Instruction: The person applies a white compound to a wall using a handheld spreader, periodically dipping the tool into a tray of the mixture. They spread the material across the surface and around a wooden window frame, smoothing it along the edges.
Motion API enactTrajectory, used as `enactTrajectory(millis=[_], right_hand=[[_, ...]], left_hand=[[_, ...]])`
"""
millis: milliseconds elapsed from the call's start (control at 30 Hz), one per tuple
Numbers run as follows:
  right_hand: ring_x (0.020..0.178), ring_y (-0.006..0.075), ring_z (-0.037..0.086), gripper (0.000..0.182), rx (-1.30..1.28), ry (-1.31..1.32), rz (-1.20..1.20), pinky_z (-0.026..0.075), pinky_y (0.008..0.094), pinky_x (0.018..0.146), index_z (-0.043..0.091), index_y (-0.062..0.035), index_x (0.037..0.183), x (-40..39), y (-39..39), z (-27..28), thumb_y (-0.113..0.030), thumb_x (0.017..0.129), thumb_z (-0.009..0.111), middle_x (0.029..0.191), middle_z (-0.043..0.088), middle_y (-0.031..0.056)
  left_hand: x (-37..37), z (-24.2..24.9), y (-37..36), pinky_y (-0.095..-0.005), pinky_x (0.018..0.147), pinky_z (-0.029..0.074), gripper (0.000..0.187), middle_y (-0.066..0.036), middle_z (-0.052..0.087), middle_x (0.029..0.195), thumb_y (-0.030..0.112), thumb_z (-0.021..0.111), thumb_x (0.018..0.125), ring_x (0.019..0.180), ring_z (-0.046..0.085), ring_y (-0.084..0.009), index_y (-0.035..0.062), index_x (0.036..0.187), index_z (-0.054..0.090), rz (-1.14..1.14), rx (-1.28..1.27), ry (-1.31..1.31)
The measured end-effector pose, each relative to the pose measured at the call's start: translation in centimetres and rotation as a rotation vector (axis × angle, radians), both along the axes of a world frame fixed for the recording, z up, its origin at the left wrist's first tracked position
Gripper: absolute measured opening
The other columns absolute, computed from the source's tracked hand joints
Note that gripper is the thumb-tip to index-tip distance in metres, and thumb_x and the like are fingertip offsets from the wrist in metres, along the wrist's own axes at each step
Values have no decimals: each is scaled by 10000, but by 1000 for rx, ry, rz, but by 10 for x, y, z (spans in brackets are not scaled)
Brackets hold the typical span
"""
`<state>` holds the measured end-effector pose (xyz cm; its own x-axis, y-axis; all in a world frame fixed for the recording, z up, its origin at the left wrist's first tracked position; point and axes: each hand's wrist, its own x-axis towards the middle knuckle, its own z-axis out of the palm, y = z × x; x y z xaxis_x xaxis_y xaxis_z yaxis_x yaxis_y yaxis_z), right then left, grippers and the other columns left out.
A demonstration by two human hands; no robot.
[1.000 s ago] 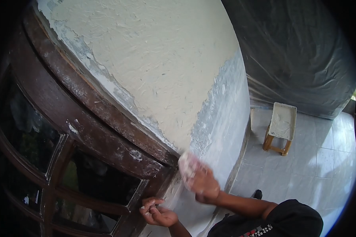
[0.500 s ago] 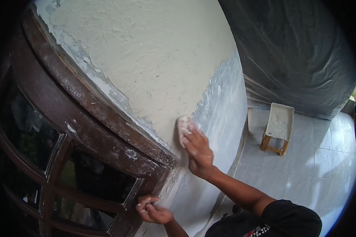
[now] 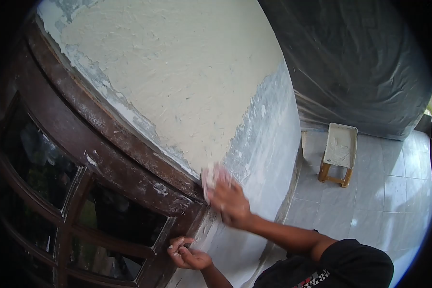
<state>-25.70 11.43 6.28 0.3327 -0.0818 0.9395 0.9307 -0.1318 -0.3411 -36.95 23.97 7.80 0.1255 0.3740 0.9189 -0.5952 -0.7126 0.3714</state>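
My right hand [image 3: 229, 199] grips a flat putty spreader [image 3: 209, 182], smeared white and pinkish and blurred by motion. The spreader is against the wall at the lower tip of the cream putty coat [image 3: 177, 72], close beside the brown wooden door frame [image 3: 129, 158]. Below it, my left hand [image 3: 189, 254] is held near the frame's edge with its fingers curled and the thumb bent in. White putty marks its fingers, and whatever may lie inside them is hidden.
Bare grey-white wall [image 3: 266, 144] borders the putty coat. On the tiled floor [image 3: 369, 201] to the right, a putty tray [image 3: 341, 144] rests on a small brown stool [image 3: 334, 175]. Dark plastic sheeting [image 3: 360, 67] hangs behind. Glass panes [image 3: 115, 211] fill the door.
My right hand has moved the spreader down and to the left along the wall, toward the door frame. My left hand has stayed nearly in place, still curled.
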Motion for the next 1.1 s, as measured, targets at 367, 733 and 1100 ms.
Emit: enactTrajectory(millis=[367,733,1100], right_hand=[[1190,297,639,506,-108,35,81,416,443,1029,711,-95,1206,-51,-62,-48,104,755,595,1212,699,105],[1273,284,582,518,-235,174,-89,384,502,1054,683,-142,1234,-16,-150,-88,86,770,644,1277,671,53],[1376,272,465,559,-459,552,-397,337,595,1035,596,-170,1352,34,-286,-117,-190,810,732,1400,576,33]], left_hand=[[-4,-2,-68,-289,594,428,342,-101,585,745,259,431,983,633,536,-153,-27,861,573,-347,-22,563],[78,-33,-150,-257,609,467,204,-43,617,774,108,518,972,681,576,-105,-18,837,604,-892,-650,864],[169,-99,-285,-280,642,454,264,-52,635,745,117,515,971,685,562,-114,-53,800,624,-792,-464,1125]])
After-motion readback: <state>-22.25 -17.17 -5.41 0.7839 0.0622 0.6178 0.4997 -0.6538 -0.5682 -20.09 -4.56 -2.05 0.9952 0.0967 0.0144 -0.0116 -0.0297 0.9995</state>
